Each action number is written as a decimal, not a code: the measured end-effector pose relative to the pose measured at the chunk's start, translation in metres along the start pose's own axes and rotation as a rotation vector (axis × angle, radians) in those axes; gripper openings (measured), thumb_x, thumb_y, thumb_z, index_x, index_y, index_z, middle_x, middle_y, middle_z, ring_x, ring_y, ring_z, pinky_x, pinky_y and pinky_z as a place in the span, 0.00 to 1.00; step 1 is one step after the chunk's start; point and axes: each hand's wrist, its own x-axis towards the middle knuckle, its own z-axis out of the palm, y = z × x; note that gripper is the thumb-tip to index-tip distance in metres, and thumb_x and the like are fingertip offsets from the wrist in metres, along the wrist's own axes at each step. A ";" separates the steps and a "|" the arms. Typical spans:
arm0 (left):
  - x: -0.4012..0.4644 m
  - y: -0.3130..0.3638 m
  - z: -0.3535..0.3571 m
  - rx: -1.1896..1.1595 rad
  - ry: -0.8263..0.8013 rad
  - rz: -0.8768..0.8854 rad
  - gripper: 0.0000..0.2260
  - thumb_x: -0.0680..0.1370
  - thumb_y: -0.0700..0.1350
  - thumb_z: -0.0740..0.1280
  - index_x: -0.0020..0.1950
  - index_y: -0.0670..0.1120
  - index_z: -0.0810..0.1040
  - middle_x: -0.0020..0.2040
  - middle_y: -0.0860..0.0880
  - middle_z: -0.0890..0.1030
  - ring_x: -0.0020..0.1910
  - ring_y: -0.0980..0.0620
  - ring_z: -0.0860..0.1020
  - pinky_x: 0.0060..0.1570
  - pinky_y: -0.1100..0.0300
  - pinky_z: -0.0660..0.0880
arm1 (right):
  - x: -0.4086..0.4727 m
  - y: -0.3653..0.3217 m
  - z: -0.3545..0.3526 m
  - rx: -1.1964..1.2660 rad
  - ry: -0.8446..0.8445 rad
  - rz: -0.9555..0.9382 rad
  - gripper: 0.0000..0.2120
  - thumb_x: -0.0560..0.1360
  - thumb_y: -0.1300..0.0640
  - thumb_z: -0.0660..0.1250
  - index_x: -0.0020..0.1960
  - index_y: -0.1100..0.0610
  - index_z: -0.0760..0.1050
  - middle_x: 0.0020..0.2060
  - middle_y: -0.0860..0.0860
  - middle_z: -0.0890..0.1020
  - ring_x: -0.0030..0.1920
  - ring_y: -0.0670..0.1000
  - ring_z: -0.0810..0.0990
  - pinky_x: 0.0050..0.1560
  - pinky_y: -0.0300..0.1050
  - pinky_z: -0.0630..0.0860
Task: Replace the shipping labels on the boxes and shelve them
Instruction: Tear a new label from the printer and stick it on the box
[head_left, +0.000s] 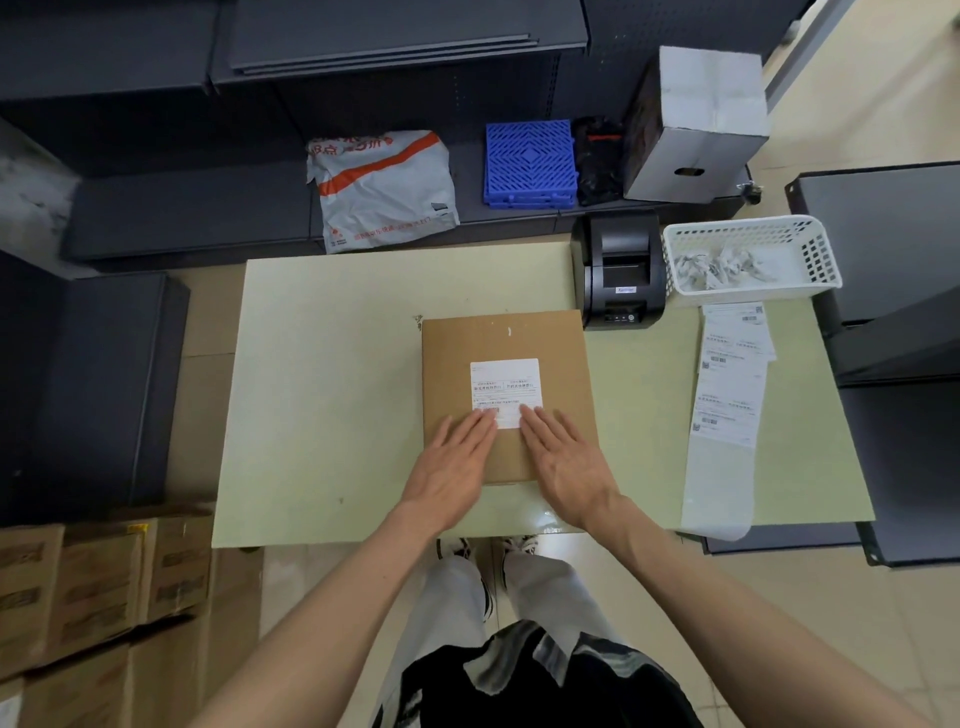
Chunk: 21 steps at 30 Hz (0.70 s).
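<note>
We press both hands flat, fingers straight, on the shipping label (505, 392) atop the cardboard box (506, 397) mid-desk (322, 395): left hand (451, 470), right hand (566, 462). Label print too small to read. White basket (750, 260) at far right corner holds crumpled paper; black printer (618, 270) beside it.

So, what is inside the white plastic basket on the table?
The white plastic basket holds crumpled white paper scraps with dark print. Whether anything lies beneath them cannot be seen.
</note>
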 end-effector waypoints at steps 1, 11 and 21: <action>-0.003 -0.005 0.002 0.004 0.006 -0.015 0.29 0.83 0.39 0.49 0.83 0.43 0.42 0.83 0.48 0.42 0.82 0.51 0.42 0.79 0.48 0.41 | -0.002 0.004 0.000 0.005 0.000 0.013 0.30 0.72 0.60 0.46 0.69 0.67 0.71 0.70 0.60 0.72 0.69 0.58 0.73 0.68 0.57 0.70; -0.005 -0.018 0.007 -0.036 0.005 -0.019 0.27 0.82 0.42 0.45 0.83 0.44 0.48 0.83 0.50 0.46 0.82 0.51 0.44 0.79 0.43 0.43 | -0.008 0.014 0.000 -0.010 -0.029 0.022 0.30 0.73 0.58 0.46 0.70 0.65 0.71 0.71 0.58 0.72 0.70 0.58 0.71 0.70 0.58 0.69; 0.041 -0.038 -0.023 -0.033 0.003 -0.099 0.27 0.85 0.43 0.46 0.83 0.44 0.41 0.83 0.50 0.40 0.81 0.52 0.39 0.79 0.44 0.42 | 0.039 0.035 -0.027 -0.017 -0.020 0.109 0.32 0.79 0.50 0.31 0.79 0.61 0.48 0.79 0.54 0.49 0.79 0.55 0.48 0.77 0.54 0.44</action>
